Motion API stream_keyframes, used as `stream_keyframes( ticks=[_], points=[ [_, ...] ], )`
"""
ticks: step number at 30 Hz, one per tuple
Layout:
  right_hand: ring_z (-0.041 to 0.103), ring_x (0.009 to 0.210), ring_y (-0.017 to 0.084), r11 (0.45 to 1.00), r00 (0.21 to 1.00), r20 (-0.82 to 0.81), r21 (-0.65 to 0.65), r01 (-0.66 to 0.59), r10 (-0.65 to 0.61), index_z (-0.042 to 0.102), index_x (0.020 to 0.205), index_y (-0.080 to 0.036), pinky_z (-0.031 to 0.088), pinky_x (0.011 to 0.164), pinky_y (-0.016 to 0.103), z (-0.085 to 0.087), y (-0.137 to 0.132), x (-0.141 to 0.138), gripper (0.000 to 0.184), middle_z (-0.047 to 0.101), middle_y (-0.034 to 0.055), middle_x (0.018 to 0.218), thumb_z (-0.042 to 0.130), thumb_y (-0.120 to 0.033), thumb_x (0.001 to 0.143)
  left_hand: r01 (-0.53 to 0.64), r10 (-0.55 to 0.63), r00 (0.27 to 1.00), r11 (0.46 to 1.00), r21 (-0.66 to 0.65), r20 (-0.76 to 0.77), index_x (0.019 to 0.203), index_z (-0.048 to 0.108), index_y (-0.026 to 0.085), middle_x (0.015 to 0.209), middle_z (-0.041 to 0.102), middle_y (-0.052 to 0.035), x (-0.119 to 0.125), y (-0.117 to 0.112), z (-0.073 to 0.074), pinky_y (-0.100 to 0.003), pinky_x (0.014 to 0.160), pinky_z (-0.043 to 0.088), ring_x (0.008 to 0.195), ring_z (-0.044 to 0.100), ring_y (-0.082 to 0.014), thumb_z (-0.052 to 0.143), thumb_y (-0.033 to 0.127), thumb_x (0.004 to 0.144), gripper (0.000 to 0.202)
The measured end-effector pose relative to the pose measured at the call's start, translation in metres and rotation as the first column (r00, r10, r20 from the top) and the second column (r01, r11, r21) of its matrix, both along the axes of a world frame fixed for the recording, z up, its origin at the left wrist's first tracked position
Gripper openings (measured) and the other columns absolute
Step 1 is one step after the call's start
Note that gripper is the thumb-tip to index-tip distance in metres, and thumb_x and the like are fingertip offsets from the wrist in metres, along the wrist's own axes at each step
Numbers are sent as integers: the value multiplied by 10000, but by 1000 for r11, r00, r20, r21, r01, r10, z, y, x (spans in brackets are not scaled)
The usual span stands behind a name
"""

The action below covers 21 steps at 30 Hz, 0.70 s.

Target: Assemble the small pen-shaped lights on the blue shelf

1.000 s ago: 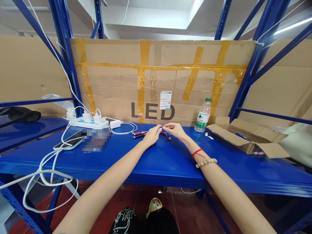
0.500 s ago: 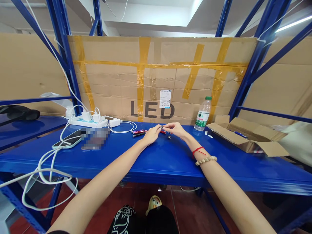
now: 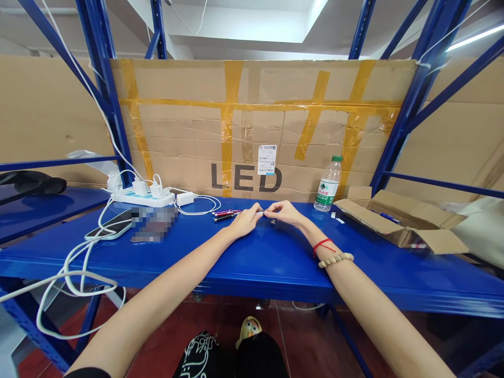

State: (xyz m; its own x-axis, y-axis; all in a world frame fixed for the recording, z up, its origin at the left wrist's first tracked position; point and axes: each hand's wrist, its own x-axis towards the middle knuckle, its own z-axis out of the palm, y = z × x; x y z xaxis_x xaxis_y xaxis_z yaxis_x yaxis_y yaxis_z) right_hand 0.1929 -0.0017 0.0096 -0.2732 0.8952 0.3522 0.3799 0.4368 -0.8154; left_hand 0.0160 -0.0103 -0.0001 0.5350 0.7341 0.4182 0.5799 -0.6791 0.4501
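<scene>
My left hand (image 3: pixel 244 221) is closed in a pinch on a slim pale piece (image 3: pixel 260 212) above the blue table. My right hand (image 3: pixel 284 212) pinches at the other end of this piece, fingertips close to the left ones. What exactly the piece is stays too small to make out. Just below the right fingers lies a small dark metallic bit (image 3: pixel 273 222). Several pens (image 3: pixel 225 214), red, purple and black, lie left of my left hand, partly behind it.
A green-capped water bottle (image 3: pixel 328 185) and an open cardboard box (image 3: pixel 394 218) stand to the right. Leftward are a power strip (image 3: pixel 145 197), white cables (image 3: pixel 66 278) and a phone (image 3: pixel 112 224). A large cardboard sheet (image 3: pixel 189 142) walls the back of the blue table (image 3: pixel 252 262).
My hands have drawn slightly apart and lower, and the pale piece now shows between them. The red object seen beneath the right fingers is no longer visible.
</scene>
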Motion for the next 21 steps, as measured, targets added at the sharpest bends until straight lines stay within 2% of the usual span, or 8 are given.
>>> stream_keyframes(
  ticks=[4, 11, 16, 21],
  points=[
    [419, 455, 54, 998, 1000, -8, -54, 22, -23, 606, 574, -124, 360, 442, 202, 2, -2, -2, 436, 557, -8, 524, 693, -544, 497, -18, 19, 1000, 998, 54, -24, 929, 458, 225, 805, 619, -14, 1, -1, 1, -278, 690, 432, 767, 596, -177, 327, 275, 876, 149],
    [434, 496, 65, 984, 996, 21, -158, 83, -81, 606, 571, -128, 364, 459, 199, 5, -3, -4, 453, 550, 2, 555, 698, -565, 497, -30, 38, 999, 983, 182, -37, 1053, 491, 235, 984, 631, -38, 4, 5, -1, -298, 807, 431, 938, 578, -189, 346, 240, 872, 232],
    [407, 503, 57, 987, 997, -33, -151, 59, -64, 595, 571, -133, 342, 464, 193, 3, -3, -8, 458, 523, -10, 563, 693, -576, 506, -47, 44, 999, 990, 136, 31, 1028, 534, 237, 971, 643, -25, 6, 10, -2, -267, 781, 437, 894, 590, -166, 302, 227, 890, 271],
    [421, 515, 64, 989, 993, -50, -108, 103, -109, 619, 605, -128, 335, 453, 195, 4, -6, -9, 488, 556, 11, 592, 668, -606, 519, -80, 77, 996, 994, 81, 41, 1031, 536, 232, 935, 647, -39, 6, 7, -2, -262, 718, 441, 866, 596, -178, 299, 271, 898, 275]
  ],
)
